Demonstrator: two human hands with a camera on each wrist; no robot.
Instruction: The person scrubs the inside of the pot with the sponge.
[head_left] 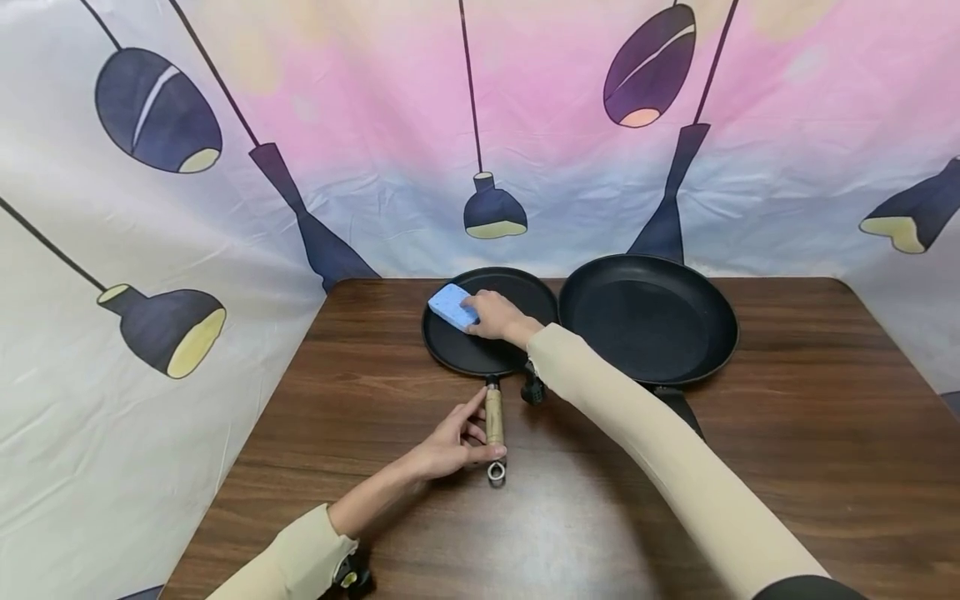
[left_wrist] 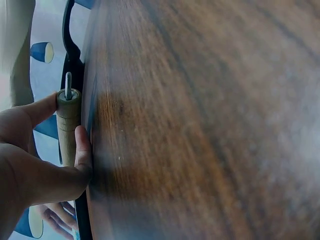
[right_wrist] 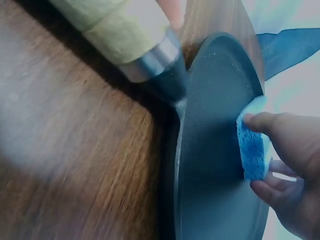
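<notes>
A flat black griddle pan (head_left: pixel 480 354) lies on the table, its wooden handle (head_left: pixel 493 417) pointing toward me. My left hand (head_left: pixel 450 443) holds that handle between thumb and fingers; the left wrist view shows the thumb along one side of the handle (left_wrist: pixel 68 127) near its metal hanging ring. Over the pan's surface, my right hand (head_left: pixel 498 315) grips a light blue sponge (head_left: pixel 448 303). In the right wrist view, thumb and fingers pinch the sponge (right_wrist: pixel 252 150) from opposite sides against the pan. Whether bits of residue lie on the pan is too small to tell.
A larger, deeper black frying pan (head_left: pixel 645 325) stands right beside the griddle pan, its dark handle (head_left: pixel 678 410) partly hidden under my right forearm. The brown wooden table (head_left: pixel 360 350) ends at a cloth backdrop (head_left: pixel 390 142) printed with lamps.
</notes>
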